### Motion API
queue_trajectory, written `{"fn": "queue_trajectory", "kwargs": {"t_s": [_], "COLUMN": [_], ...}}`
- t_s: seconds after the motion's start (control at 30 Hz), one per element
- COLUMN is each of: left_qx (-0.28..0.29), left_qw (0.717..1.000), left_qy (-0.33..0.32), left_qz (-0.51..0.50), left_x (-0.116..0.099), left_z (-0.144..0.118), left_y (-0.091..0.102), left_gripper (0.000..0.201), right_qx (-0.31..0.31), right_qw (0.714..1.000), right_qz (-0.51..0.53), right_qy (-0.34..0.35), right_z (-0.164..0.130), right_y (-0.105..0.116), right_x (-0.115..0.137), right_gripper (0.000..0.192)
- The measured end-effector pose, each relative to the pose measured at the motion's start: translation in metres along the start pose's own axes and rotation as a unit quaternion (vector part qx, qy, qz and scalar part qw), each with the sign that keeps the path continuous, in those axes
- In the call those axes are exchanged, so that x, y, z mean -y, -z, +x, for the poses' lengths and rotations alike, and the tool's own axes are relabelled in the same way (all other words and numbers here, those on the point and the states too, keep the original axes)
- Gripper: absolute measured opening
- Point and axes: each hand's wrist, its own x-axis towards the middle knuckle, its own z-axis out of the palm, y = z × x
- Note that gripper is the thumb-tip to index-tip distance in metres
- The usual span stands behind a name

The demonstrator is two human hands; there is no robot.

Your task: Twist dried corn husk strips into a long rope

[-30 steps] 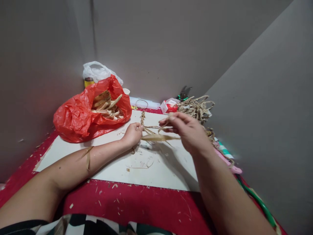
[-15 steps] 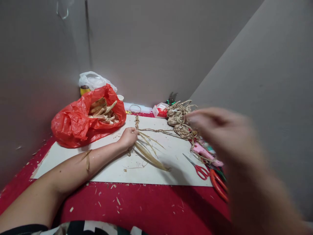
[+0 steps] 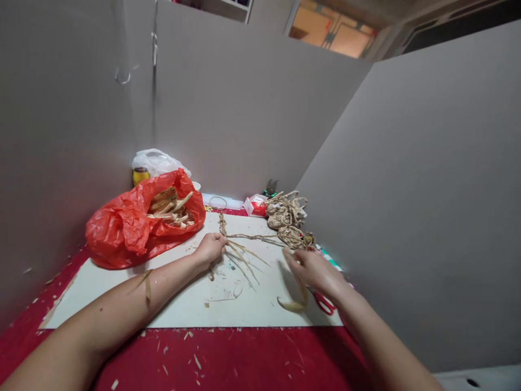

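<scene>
Left hand (image 3: 210, 248) rests on the white board (image 3: 122, 293), fingers closed around the near end of a braided straw cord (image 3: 223, 224) where loose straw strands (image 3: 244, 258) fan out toward the right. The cord runs away from the hand toward the back wall, with a thinner twisted length branching right toward the woven straw pieces (image 3: 287, 214). Right hand (image 3: 315, 270) is held low over the board's right part, fingers partly curled and pinching one curled straw strip (image 3: 296, 296), whose free end bends down to the board. Red-handled scissors (image 3: 323, 303) lie just beside and partly under that hand. A red plastic bag (image 3: 122, 233) holding straw offcuts sits at the board's left rear, a white bag (image 3: 157, 162) and yellow jar (image 3: 140, 176) behind it. The board lies on a red cloth (image 3: 228, 361) littered with straw scraps.
</scene>
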Motion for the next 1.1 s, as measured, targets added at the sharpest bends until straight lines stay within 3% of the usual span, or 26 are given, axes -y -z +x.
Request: {"fn": "queue_trajectory", "kwargs": {"t_s": [0.07, 0.13, 0.23, 0.37, 0.5, 0.7, 1.1], "left_qx": [0.014, 0.027, 0.037, 0.032, 0.033, 0.026, 0.032], "left_qw": [1.000, 1.000, 0.999, 0.999, 0.999, 0.999, 0.997], "left_qy": [0.005, 0.009, 0.008, 0.004, -0.003, 0.000, 0.005], "left_qz": [-0.004, -0.009, -0.016, -0.021, -0.027, -0.043, -0.065], "left_x": [0.000, 0.000, 0.001, 0.003, 0.003, 0.004, -0.004], "left_z": [0.001, 0.003, 0.005, 0.008, 0.009, 0.010, 0.005], "left_y": [0.002, 0.003, 0.006, 0.008, 0.008, 0.007, 0.004], "left_gripper": [0.019, 0.018, 0.019, 0.019, 0.019, 0.021, 0.025], "right_qx": [-0.040, -0.063, -0.090, 0.001, 0.032, -0.036, -0.065], "right_qw": [0.998, 0.997, 0.973, 0.914, 0.876, 0.889, 0.898], "right_qz": [-0.031, 0.030, 0.180, 0.384, 0.473, 0.444, 0.430], "right_qy": [-0.024, 0.031, 0.117, 0.131, 0.095, 0.107, 0.069], "right_z": [0.003, 0.003, 0.001, 0.006, 0.023, 0.045, 0.043], "right_y": [-0.001, -0.004, -0.011, -0.026, -0.049, -0.068, -0.081], "right_x": [-0.007, 0.000, 0.031, 0.074, 0.094, 0.090, 0.094], "right_gripper": [0.026, 0.032, 0.034, 0.025, 0.014, 0.017, 0.025]}}
